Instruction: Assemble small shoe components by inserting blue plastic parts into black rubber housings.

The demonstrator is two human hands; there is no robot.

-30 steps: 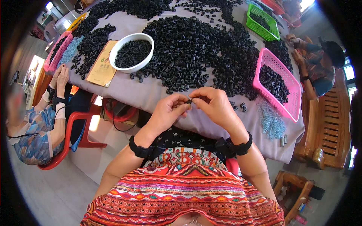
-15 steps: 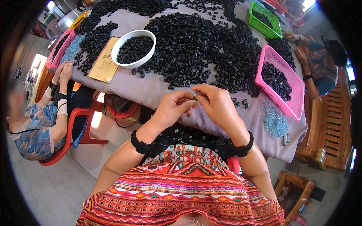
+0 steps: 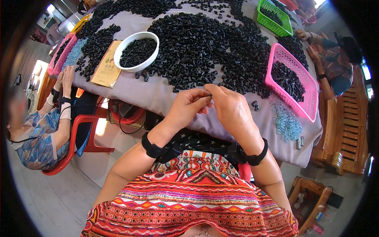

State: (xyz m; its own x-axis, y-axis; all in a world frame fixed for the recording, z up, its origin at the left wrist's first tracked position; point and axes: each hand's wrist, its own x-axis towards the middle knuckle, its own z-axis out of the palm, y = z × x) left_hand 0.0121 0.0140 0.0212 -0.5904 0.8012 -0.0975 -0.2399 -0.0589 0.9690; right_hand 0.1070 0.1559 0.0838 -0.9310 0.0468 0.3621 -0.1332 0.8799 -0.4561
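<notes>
**Two hands pinch a small black part at the tabletop's near edge**

The left hand (image 3: 188, 107) and the right hand (image 3: 233, 108) meet fingertip to fingertip just above the near edge of the tabletop (image 3: 158, 93), which is draped in a grey cloth. Both hands are closed into a pinch, thumbs against forefingers, and between them sits a small black part (image 3: 210, 95), mostly hidden by the fingers; which hand carries most of the grip cannot be told. Each wrist wears a black band.

Just beyond the hands spreads a large heap of black pieces (image 3: 205, 43) covering much of the tabletop. To the left of the heap stands a white bowl (image 3: 136, 51) filled with thin dark pieces, and beside it lies a tan card (image 3: 106, 68). To the right, a pink basket (image 3: 293, 81) holds more black pieces, with a pile of pale blue bits (image 3: 285, 120) just beside its near corner. A green basket (image 3: 275, 16) sits at the far side.

Another person in a patterned blue shirt sits on a red chair (image 3: 75, 138) at the left end, hands on the tabletop's edge; a further person sits at the right.
</notes>
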